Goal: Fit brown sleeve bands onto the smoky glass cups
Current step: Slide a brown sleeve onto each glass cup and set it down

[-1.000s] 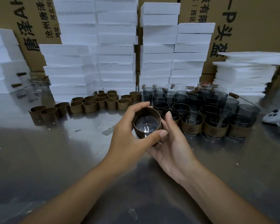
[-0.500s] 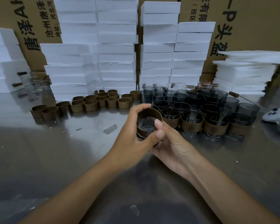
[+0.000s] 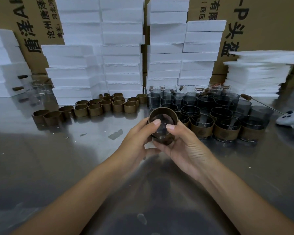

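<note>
The left hand (image 3: 136,141) and right hand (image 3: 185,148) hold one cup (image 3: 163,118) near the middle of the counter (image 3: 58,167). Behind them on the left sits a row of loose bands (image 3: 95,109). On the right stands a bunch of cups (image 3: 205,102). Foam blocks (image 3: 122,53) are piled behind both, with boxes (image 3: 270,22) behind the blocks. A controller (image 3: 290,119) lies far right.

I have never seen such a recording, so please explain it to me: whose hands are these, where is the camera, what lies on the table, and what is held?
No machine here: a person works with bare hands. The camera sits on the person's head and looks down. The left hand and right hand both grip one cup with a brown band round it, above the metal table. Loose bands lie to the left; more cups stand to the right, the front row already banded. Foam blocks and cartons stand behind.
</note>
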The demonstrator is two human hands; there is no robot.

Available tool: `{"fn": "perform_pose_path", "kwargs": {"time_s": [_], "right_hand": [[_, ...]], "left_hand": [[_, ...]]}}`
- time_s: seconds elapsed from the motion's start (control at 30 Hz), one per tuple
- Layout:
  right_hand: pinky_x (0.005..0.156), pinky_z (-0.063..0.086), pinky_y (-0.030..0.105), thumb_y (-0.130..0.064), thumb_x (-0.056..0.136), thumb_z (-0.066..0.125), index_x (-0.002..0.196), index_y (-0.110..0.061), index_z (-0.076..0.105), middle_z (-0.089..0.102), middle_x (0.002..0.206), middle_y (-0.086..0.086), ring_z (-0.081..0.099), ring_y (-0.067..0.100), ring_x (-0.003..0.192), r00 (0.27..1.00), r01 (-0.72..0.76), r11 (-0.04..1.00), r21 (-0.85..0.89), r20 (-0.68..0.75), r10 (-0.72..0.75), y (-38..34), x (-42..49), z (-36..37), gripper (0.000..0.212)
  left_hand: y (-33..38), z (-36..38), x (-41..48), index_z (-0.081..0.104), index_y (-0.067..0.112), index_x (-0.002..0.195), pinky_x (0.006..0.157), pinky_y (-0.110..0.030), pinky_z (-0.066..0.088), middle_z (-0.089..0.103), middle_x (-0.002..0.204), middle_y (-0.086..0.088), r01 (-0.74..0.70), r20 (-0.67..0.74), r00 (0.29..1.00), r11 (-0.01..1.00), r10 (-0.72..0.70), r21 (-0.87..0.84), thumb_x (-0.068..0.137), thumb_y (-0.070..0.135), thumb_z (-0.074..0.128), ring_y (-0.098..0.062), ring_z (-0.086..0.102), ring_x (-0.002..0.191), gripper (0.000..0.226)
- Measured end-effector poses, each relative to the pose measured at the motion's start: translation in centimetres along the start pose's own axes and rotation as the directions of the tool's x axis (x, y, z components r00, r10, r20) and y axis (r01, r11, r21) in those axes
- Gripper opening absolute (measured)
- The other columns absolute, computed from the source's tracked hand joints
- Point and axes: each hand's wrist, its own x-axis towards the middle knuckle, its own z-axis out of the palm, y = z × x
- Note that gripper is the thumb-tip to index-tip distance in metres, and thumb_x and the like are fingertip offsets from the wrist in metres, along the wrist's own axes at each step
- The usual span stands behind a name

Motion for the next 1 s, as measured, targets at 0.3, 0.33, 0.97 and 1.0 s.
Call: {"fn": "perform_pose_path", "kwargs": {"time_s": [0.3,0.33,0.97,1.0], "right_hand": [[0.08,0.058,0.029,-0.015,0.055,0.073,0.09,-0.018,0.074,0.07,0.097,0.009,0.065,0.019,0.09,0.999,0.009,0.998,0.062,0.036,-0.011,-0.07,0.23,-0.14,0.035],[0.079,0.058,0.029,-0.018,0.054,0.073,0.089,-0.018,0.075,0.071,0.097,0.009,0.067,0.018,0.09,0.999,0.011,0.998,0.062,0.041,-0.014,-0.07,0.25,-0.19,0.034],[0.063,0.058,0.032,-0.02,0.052,0.074,0.079,-0.017,0.079,0.074,0.091,0.013,0.073,0.025,0.083,1.0,-0.023,0.999,0.037,-0.01,0.024,-0.06,0.45,-0.49,0.027],[0.064,0.058,0.032,-0.017,0.056,0.074,0.079,-0.018,0.079,0.074,0.092,0.013,0.073,0.025,0.083,1.0,-0.024,0.999,0.037,-0.004,0.024,-0.05,0.41,-0.4,0.023]], "left_hand": [[0.25,-0.16,0.16,0.073,0.041,0.096,0.071,-0.02,0.054,0.074,0.096,0.01,-0.12,0.048,0.992,0.989,0.116,0.092,0.073,0.043,0.056,-0.006,0.069,0.091,0.029],[0.26,-0.13,0.14,0.073,0.041,0.096,0.07,-0.02,0.054,0.074,0.096,0.01,-0.131,0.044,0.991,0.986,0.127,0.106,0.075,0.044,0.054,-0.006,0.069,0.092,0.028],[0.23,-0.01,0.05,0.077,0.03,0.085,0.059,-0.022,0.053,0.074,0.077,0.004,-0.144,-0.133,0.978,0.981,0.161,0.128,0.084,0.037,0.054,-0.008,0.069,0.072,0.025],[0.21,-0.07,0.04,0.077,0.03,0.085,0.059,-0.021,0.053,0.073,0.075,0.006,-0.142,-0.131,0.979,0.983,0.157,0.118,0.084,0.036,0.054,-0.007,0.068,0.07,0.024]]}}
